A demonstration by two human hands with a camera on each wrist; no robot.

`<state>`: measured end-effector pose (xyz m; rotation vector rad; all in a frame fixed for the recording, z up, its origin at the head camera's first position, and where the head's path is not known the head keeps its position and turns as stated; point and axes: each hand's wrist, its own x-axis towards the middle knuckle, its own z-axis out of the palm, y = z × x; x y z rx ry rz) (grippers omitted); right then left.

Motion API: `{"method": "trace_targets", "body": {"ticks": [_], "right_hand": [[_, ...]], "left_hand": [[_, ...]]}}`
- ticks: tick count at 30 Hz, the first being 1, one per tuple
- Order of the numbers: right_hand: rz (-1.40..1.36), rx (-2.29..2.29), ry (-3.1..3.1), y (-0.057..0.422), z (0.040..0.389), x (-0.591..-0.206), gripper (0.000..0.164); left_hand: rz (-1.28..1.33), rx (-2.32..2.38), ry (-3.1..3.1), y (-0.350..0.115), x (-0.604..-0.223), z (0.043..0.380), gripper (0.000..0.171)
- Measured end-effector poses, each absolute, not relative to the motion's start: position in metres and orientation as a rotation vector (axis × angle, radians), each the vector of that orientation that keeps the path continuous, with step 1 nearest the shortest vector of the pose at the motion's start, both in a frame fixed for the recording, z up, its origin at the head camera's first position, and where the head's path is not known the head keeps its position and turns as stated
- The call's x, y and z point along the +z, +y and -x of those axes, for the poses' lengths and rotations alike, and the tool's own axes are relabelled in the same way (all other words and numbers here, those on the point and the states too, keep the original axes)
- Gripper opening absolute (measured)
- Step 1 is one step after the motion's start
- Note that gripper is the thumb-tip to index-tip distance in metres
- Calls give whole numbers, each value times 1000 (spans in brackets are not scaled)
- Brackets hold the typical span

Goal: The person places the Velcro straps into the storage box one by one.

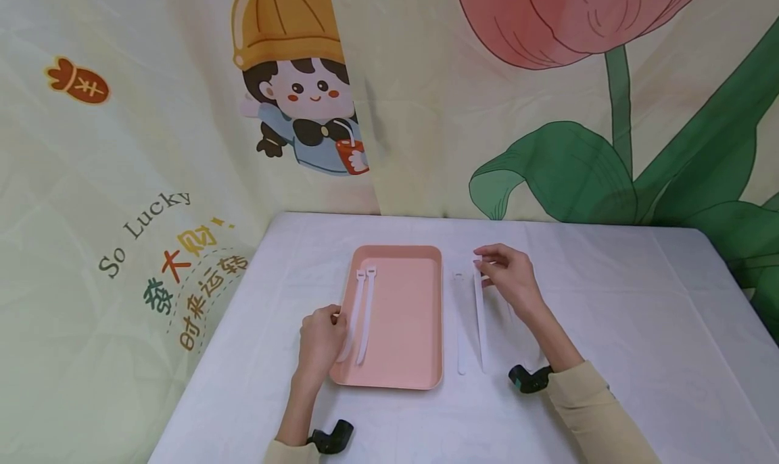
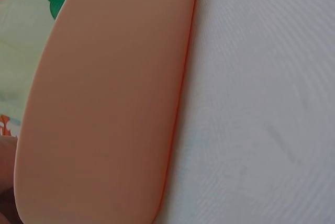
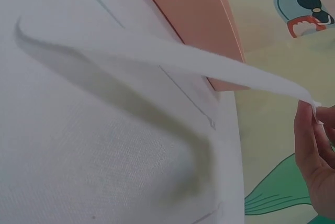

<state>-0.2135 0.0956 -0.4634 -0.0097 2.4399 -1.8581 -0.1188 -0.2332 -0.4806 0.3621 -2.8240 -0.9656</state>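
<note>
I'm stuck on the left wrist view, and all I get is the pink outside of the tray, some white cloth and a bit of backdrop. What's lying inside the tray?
Observer: Two white zip ties lie side by side in the pink tray, along its left side.
Operator: Good. My view shows nothing of the right hand either. What is it holding?
Observer: It pinches another white tie by its upper end, to the right of the tray.
</note>
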Motion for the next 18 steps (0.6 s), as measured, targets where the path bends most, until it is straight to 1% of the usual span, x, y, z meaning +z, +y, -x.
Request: {"method": "trace_targets", "body": {"ticks": [18], "right_hand": [[99,-1912,2430,89,212,-446,30]], "left_hand": [[-384,-980,-2841,-233,-478,119,21]]}}
